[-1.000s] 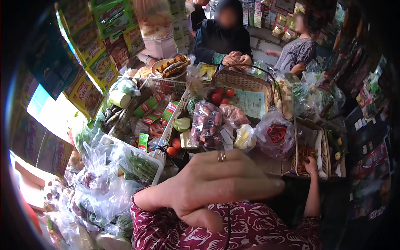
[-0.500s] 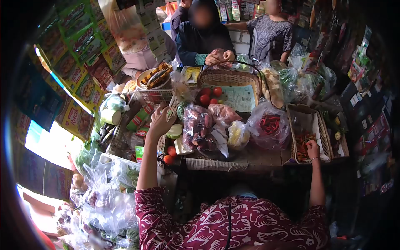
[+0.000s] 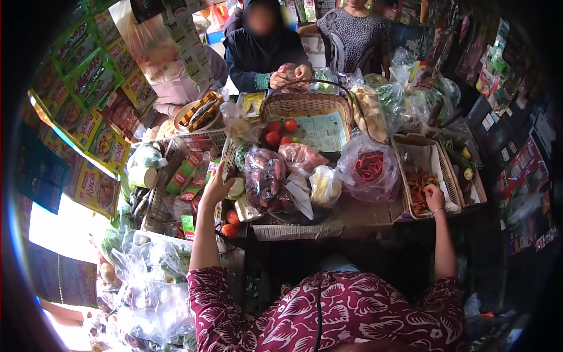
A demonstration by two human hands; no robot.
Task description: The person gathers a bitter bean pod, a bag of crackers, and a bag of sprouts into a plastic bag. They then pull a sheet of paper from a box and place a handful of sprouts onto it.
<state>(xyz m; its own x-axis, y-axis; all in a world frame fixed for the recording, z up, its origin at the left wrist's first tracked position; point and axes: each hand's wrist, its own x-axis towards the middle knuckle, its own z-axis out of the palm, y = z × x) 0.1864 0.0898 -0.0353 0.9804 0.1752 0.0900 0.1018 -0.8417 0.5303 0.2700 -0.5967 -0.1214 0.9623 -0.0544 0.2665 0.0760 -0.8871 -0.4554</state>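
My right hand [image 3: 434,198] is over a wicker tray [image 3: 406,170] of small orange-red chillies [image 3: 417,189]. Its fingers are bent together against the chillies; whatever lies between them is too small to make out. On the other side, my left hand [image 3: 219,186] rests at the right edge of a white plastic basket [image 3: 153,216] of packets, fingers stretched upward and thumb apart. Near that hand are a pale green round vegetable [image 3: 236,188], tomatoes [image 3: 233,217] and a clear bag of reddish-purple shallots or similar [image 3: 264,182].
A handled wicker basket [image 3: 305,105] holds tomatoes and a paper. In front are bags of red chillies [image 3: 369,167] and something yellow [image 3: 324,186]. Across the counter, a person [image 3: 261,53] holds a plastic bag. Hanging sachets [image 3: 105,141] line the left; bagged vegetables [image 3: 155,293] sit below.
The whole view has shifted slightly. My left hand has slid lower along the basket's edge, its fingers straighter. My right hand stays at the small chillies.
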